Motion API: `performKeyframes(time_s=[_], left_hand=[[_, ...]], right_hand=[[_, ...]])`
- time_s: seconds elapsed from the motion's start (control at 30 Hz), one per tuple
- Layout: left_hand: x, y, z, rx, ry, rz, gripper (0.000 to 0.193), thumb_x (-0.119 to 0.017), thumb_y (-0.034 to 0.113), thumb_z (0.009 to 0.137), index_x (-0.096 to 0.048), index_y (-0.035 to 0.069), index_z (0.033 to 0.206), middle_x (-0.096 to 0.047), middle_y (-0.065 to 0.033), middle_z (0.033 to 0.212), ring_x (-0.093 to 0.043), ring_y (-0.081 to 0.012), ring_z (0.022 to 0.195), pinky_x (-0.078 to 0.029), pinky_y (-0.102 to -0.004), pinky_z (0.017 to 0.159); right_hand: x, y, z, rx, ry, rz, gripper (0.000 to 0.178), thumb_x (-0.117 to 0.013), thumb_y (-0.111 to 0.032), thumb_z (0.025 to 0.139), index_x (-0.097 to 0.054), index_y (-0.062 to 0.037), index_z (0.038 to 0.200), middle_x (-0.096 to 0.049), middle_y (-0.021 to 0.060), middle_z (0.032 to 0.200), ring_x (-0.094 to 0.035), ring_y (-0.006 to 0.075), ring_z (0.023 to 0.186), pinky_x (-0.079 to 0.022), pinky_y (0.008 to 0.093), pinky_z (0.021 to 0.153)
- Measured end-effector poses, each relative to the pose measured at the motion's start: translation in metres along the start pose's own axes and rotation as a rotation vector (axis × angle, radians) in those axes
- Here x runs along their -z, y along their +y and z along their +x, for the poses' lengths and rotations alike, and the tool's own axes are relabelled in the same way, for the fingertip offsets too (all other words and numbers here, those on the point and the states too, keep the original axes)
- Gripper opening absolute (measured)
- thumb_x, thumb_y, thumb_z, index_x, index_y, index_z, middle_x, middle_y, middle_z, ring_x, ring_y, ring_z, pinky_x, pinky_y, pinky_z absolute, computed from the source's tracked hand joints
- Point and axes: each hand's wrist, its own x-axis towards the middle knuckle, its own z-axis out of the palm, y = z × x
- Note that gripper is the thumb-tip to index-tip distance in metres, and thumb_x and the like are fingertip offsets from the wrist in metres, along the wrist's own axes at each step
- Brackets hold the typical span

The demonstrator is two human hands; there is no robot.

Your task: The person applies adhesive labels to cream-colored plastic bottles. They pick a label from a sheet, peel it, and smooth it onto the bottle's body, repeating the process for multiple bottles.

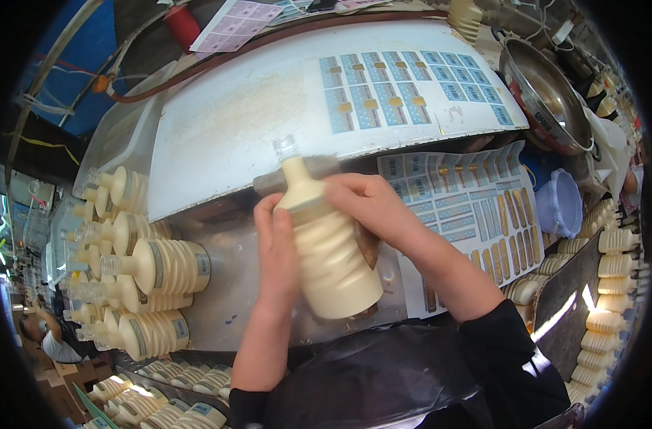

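Left grip [273, 247] wrapped on bottle [334, 268]; right grip [376, 206] at shoulder band [309, 206], closure unclear. Likely labelling; next calls for smoothing band.

In this room I see a white tabletop [226, 175] with a dark chipped edge, below it a grey metal worktop [229, 322], at left a blue wall-like surface [93, 46] and cardboard boxes [61, 393], while at right a bright light streak [554, 316] crosses a dark panel [566, 342].

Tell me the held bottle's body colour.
Pale cream: the bottle's body shows best in the head view.
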Motion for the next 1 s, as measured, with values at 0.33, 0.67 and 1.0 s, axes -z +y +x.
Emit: performKeyframes(time_s=[0.33, 0.67, 1.0], left_hand=[[0.007, -0.018, 0.009, -0.078, 0.019, 0.016, 0.046, -0.032, 0.038, 0.116, -0.051, 0.002, 0.138, -0.062, -0.012, 0.126, -0.061, -0.0178, 0.114, -0.05, -0.0349, 0.102], [-0.002, 0.003, -0.01, 0.055, -0.051, -0.062, 0.048, -0.052, 0.033, 0.108, -0.049, 0.0, 0.143, -0.063, -0.0143, 0.129, -0.06, -0.0186, 0.119, -0.047, -0.0346, 0.104], [0.003, -0.002, -0.006, 0.117, -0.06, -0.225, 0.039, -0.051, 0.026, 0.109, -0.047, 0.002, 0.139, -0.062, -0.0122, 0.128, -0.063, -0.0178, 0.111, -0.052, -0.0335, 0.096]], right_hand=[[0.002, 0.014, 0.001, 0.03, 0.018, -0.018, 0.039, -0.056, -0.027, 0.105, -0.069, 0.0, 0.13, -0.073, 0.0039, 0.111, -0.065, 0.0094, 0.103, -0.051, 0.0264, 0.093], [-0.004, -0.041, -0.004, 0.319, 0.284, 0.024, 0.04, -0.069, -0.006, 0.092, -0.053, -0.0004, 0.129, -0.067, 0.0094, 0.117, -0.066, 0.0156, 0.103, -0.055, 0.0295, 0.089], [0.003, 0.029, 0.014, 0.499, 0.489, -0.451, 0.04, -0.058, -0.012, 0.101, -0.049, -0.0026, 0.139, -0.066, 0.0181, 0.12, -0.065, 0.0281, 0.111, -0.051, 0.0388, 0.098]])
